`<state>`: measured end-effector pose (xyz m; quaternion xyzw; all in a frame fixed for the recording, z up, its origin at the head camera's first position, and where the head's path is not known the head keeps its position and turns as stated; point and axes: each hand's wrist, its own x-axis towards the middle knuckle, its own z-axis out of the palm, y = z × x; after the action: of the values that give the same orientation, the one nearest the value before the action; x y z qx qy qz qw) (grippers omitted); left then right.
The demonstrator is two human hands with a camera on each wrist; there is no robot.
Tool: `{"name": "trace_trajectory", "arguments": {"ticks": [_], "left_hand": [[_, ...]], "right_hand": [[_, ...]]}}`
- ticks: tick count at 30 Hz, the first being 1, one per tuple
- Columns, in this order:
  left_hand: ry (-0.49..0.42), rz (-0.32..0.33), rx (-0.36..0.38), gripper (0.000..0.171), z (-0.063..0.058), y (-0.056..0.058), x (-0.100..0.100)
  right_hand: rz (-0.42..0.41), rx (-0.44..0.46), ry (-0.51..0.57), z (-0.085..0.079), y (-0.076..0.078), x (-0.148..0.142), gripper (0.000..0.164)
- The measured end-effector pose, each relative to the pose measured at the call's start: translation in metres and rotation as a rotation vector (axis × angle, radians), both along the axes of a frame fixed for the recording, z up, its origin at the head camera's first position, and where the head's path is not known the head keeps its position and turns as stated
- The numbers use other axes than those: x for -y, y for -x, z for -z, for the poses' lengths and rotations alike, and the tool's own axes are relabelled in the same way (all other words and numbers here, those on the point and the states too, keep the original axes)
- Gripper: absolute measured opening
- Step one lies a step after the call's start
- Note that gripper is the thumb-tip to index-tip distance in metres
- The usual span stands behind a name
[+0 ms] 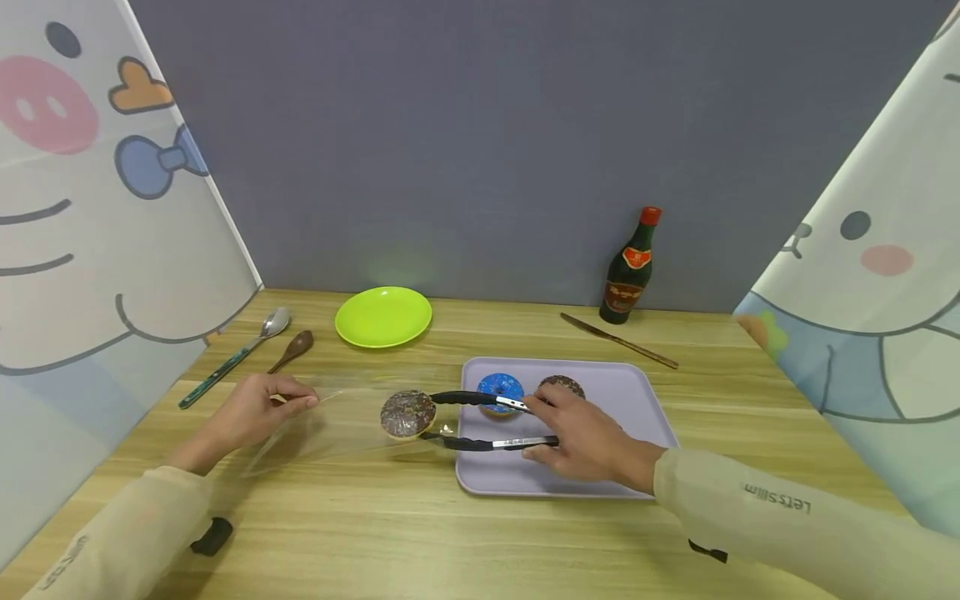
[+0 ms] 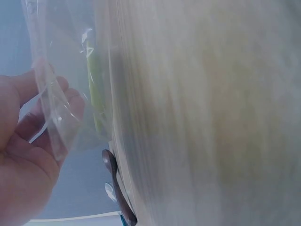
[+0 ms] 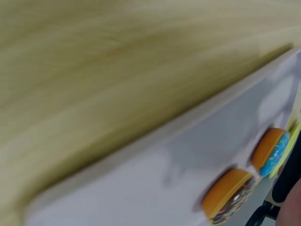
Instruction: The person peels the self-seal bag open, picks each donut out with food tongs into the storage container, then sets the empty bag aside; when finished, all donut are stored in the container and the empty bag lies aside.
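Observation:
My left hand point(image 1: 258, 410) pinches the edge of a clear plastic bag point(image 2: 63, 115) between thumb and fingers. With my right hand point(image 1: 573, 433) I grip black-handled tongs point(image 1: 468, 398) over a lilac tray point(image 1: 630, 392). Between the tong tips is a chocolate-glazed donut point(image 1: 408, 414), left of the tray. Bag film lies around that donut, but how far inside the bag it sits I cannot tell. A blue-glazed donut point(image 1: 501, 387) and a second chocolate donut point(image 3: 230, 194) rest on the tray, the latter partly behind my right hand in the head view.
A lime-green plate point(image 1: 384, 317) stands at the back. Left of it lie a metal spoon point(image 1: 232, 362) with a green handle and a brown wooden spoon point(image 1: 294, 348). A knife point(image 1: 618, 340) lies behind the tray, near a dark green bottle point(image 1: 628, 271). A grey partition point(image 1: 465, 150) closes the back.

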<state>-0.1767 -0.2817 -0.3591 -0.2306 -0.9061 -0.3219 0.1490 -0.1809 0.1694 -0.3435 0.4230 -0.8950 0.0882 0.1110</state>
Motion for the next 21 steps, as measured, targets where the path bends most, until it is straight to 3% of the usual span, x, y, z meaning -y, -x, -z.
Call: {"name": "trace_trajectory", "arguments": {"ticks": [8,21], "left_hand": [[0.022,-0.03,0.002,0.003,0.002,0.002,0.002],[0.033,-0.022,-0.034,0.004,0.001,0.003,0.006]], "right_hand": [[0.027,-0.029,0.074,0.008,-0.013,-0.039,0.063],[0.039,-0.097,0.168,0.015,-0.044,-0.092,0.056]]}}
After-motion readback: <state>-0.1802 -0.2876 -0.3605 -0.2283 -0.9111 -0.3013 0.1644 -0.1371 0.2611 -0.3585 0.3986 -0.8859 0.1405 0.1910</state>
